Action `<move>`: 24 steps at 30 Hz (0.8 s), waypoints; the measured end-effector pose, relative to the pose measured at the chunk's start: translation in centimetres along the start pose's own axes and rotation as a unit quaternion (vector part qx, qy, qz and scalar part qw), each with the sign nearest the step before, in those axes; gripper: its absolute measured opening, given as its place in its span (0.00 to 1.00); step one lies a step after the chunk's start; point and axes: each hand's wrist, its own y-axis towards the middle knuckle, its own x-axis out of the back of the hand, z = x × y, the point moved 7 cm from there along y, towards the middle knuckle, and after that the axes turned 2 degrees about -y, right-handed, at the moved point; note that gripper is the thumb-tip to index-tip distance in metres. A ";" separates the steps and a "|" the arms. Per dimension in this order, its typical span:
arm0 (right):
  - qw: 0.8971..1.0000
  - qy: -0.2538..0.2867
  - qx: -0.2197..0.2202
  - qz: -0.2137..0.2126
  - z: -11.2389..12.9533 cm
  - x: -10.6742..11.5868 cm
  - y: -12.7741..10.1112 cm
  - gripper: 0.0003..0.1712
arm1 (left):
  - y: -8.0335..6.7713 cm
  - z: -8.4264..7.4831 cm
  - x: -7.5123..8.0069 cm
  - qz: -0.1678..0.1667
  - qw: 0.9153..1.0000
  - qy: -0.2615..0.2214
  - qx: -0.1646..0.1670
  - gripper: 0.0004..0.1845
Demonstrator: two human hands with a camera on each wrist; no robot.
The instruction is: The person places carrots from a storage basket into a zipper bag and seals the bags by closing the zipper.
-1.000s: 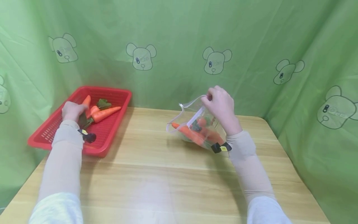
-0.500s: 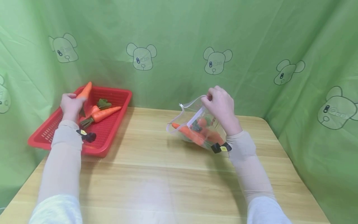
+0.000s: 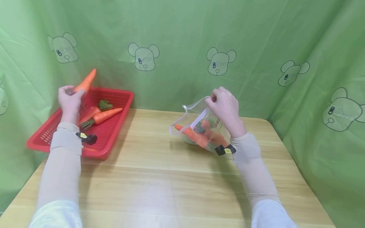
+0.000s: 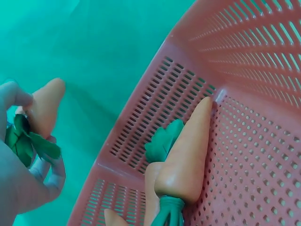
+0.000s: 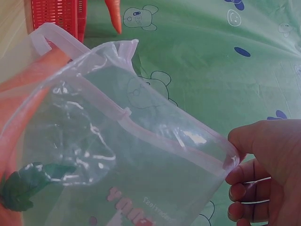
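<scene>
Orange toy carrot with green leaves (image 3: pixel 85 83), raised above the far left corner of the red perforated plastic basket (image 3: pixel 119 126), tip pointing up and to the right. The left hand (image 3: pixel 68 99) grasps it at the leafy end, fingers curled round the stem; in the left wrist view the green leaves (image 4: pixel 26 141) lie against the fingers and the carrot body (image 4: pixel 44 106) stands clear of the basket wall (image 4: pixel 155 113). Two further orange carrots (image 3: pixel 104 115) lie in the basket, side by side, leafy ends toward the person; the basket rests on the left part of the light wooden counter (image 3: pixel 159 186).

Clear plastic zip bag (image 3: pixel 196 126), resting on the counter right of centre, mouth open toward the left. The right hand (image 3: pixel 225 106) pinches the upper rim of the bag between thumb and curled fingers, holding the opening up; the right wrist view shows the pinch at the corner of the zip strip (image 5: pixel 225 157). Orange carrots (image 3: pixel 194 136) with green leaves already lie inside the bag. Green cloth printed with bear heads (image 3: pixel 219 61) forms the backdrop.
</scene>
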 end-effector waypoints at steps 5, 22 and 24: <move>1.000 0.000 -0.001 -0.001 -0.1 0.1 0.0 0.09 | -0.3 -0.7 -0.7 0.027 0.998 -0.049 -0.009 0.18; 1.000 -0.003 -0.001 -0.010 -0.3 0.6 0.0 0.08 | -3.0 -3.3 -4.7 0.188 0.975 -0.093 -0.072 0.19; 1.000 -0.002 0.000 -0.013 -0.4 0.6 0.0 0.08 | -3.6 -3.9 -5.2 0.203 0.971 -0.093 -0.079 0.19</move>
